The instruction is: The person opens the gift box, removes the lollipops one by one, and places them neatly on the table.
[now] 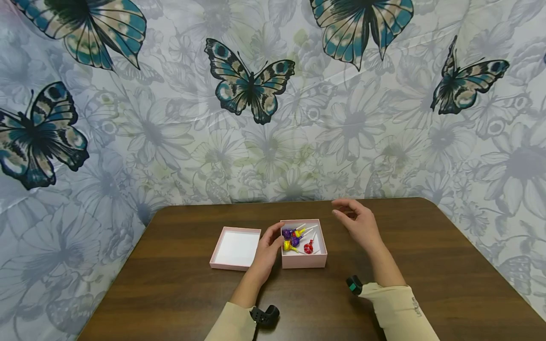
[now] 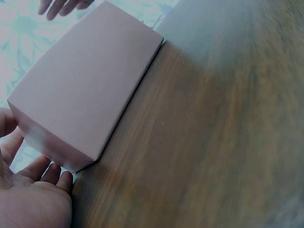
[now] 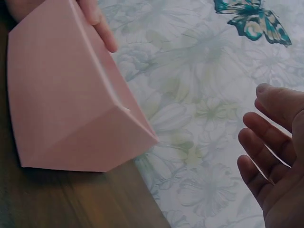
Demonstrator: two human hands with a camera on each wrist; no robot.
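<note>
A pink box [image 1: 304, 262] with a white inside stands on the table, with several wrapped lollipops in it. Among them are a red lollipop [image 1: 308, 247], a yellow lollipop [image 1: 288, 246] and a purple lollipop [image 1: 295, 241], with white sticks. My left hand [image 1: 265, 248] rests at the box's left side, its fingers loosely spread along that wall in the left wrist view. To the right of the box, my right hand [image 1: 359, 226] is raised above the table. Its fingers are loosely bent and hold nothing in the right wrist view.
Left of the box lies a pink lid [image 1: 235, 268], its white inside facing up. Both stand on a brown wooden table [image 1: 179, 298]. Behind the table hangs a cloth [image 1: 273, 156] printed with flowers and butterflies. Dark bands [image 1: 265, 316] sit on both wrists.
</note>
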